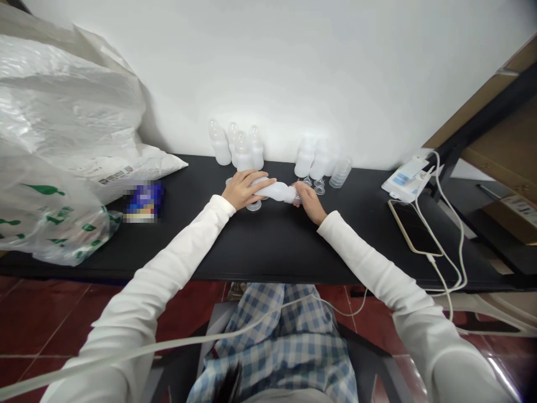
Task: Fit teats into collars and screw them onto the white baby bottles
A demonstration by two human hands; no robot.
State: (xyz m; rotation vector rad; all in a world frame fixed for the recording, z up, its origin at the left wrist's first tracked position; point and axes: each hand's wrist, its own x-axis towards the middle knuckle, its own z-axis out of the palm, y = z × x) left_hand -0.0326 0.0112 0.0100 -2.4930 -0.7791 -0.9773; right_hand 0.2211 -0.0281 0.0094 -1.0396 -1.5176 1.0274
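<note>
A white baby bottle lies sideways between my hands, above the black table. My left hand is wrapped over its body from the left. At the neck end, my right hand pinches a clear piece that looks like a collar or nipple, partly hidden by the fingers. Below my left hand a clear round part rests on the table. Behind it stand several bottles with clear domed caps. To the right are several white bottles without clear caps, small clear nipple-like parts and a stack of clear cups.
Large plastic bags fill the left side, beside a blurred blue packet. On the right lie a phone with a white cable and a white-and-blue package. Cardboard boxes stand at the far right. A cable crosses my lap.
</note>
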